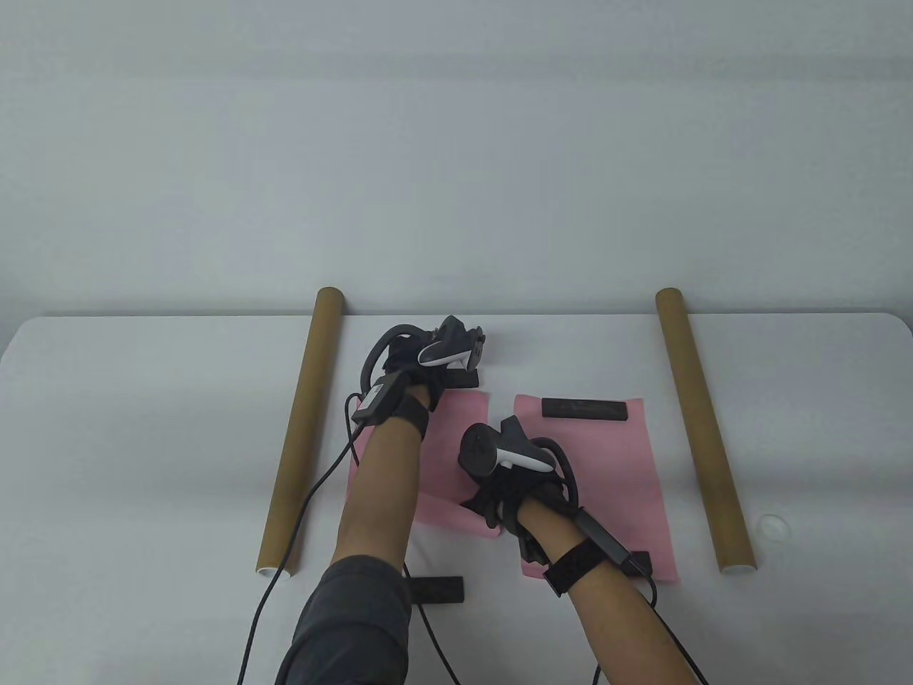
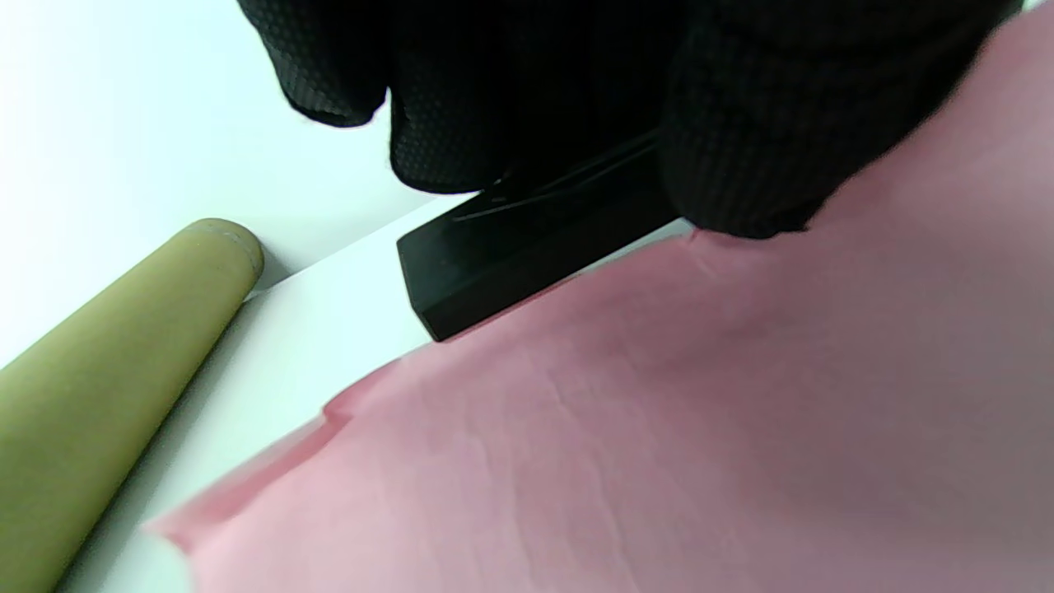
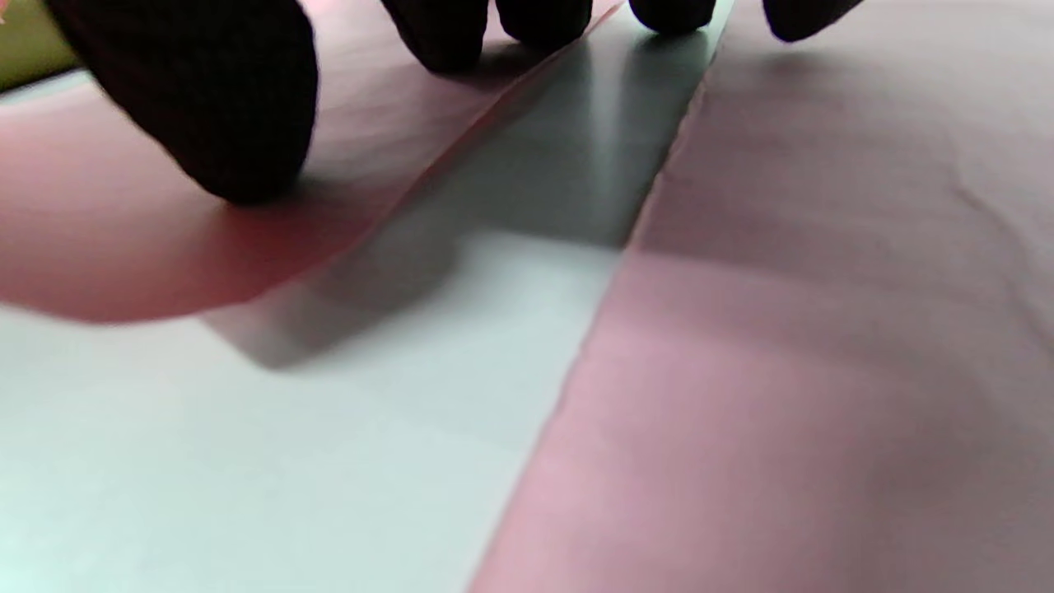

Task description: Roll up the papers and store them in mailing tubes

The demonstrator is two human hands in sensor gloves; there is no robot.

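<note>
Two pink papers lie side by side, the left paper (image 1: pixel 460 435) and the right paper (image 1: pixel 628 471). My left hand (image 1: pixel 421 357) is at the left paper's far edge, fingers (image 2: pixel 527 107) curled round a black weight bar (image 2: pixel 502 272). My right hand (image 1: pixel 503 492) rests on the left paper's near right corner (image 3: pixel 123 247), which curves up off the table. Its thumb (image 3: pixel 206 107) presses on that paper; the fingertips (image 3: pixel 445 33) touch down by its edge. One brown mailing tube (image 1: pixel 299 428) lies left of the papers, and the other tube (image 1: pixel 702 428) lies right of them.
A black bar (image 1: pixel 585 408) weighs the right paper's far edge, another (image 1: pixel 638 564) sits at its near edge. A third bar (image 1: pixel 435 590) lies on the white table (image 1: pixel 143 428) by my left forearm. Glove cables trail toward the front edge. A white cap (image 1: pixel 774 526) lies far right.
</note>
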